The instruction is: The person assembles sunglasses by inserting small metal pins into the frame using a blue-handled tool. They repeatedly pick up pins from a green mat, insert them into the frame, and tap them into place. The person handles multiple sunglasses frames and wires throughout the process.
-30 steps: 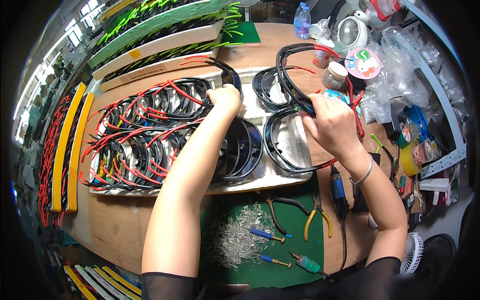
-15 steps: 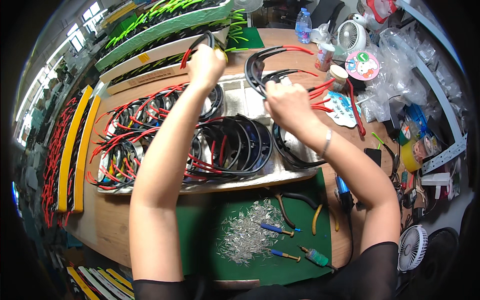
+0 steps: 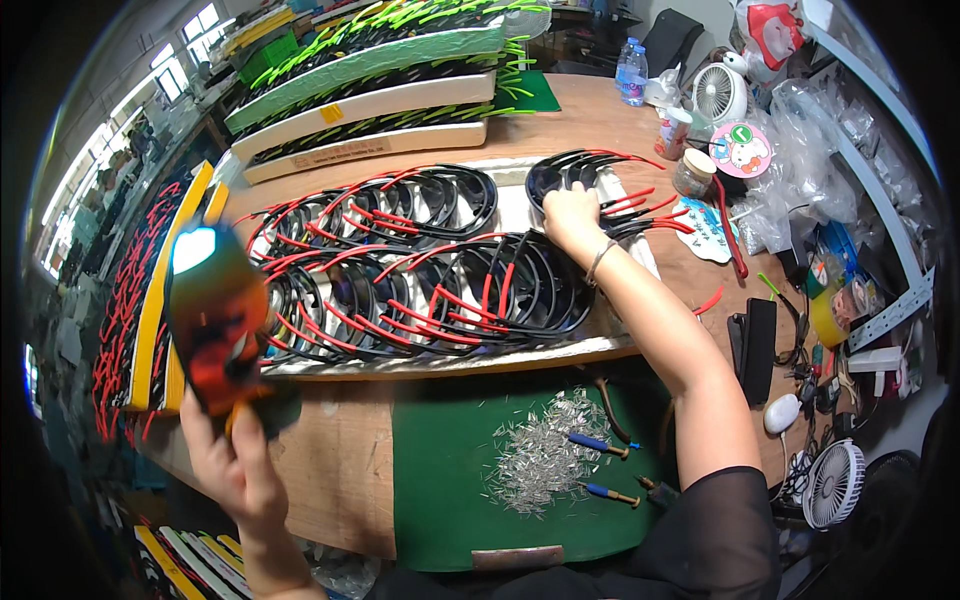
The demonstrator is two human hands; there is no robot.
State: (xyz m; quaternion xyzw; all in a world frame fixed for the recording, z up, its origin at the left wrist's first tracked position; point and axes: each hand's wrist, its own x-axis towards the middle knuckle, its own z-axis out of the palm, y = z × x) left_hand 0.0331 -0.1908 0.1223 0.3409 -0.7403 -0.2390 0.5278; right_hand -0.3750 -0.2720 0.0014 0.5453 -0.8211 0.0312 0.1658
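In my left hand (image 3: 238, 468), at the left near the table's edge, is a pair of wraparound sunglasses (image 3: 220, 325), smeared by motion, with a glossy orange-and-green mirrored face. The fingers close on its lower end. My right hand (image 3: 572, 215) is closed at the right end of a white tray (image 3: 460, 362), at black curved frames with red tips (image 3: 550, 168); its fingertips are partly hidden. More black red-tipped frames (image 3: 500, 290) lie packed in rows across the tray.
Nearer me, a green mat (image 3: 440, 500) bears a heap of small clear slivers (image 3: 545, 455) and two blue-handled screwdrivers (image 3: 598, 444). Stacked trays of green-tipped frames (image 3: 370, 110) stand at the back. Bottles (image 3: 632, 75), a small fan (image 3: 718, 93) and plastic bags line the right side.
My left hand has come from the tray's far side down to the near left, now with mirrored sunglasses. My right hand has lowered the raised frames into the tray's right end.
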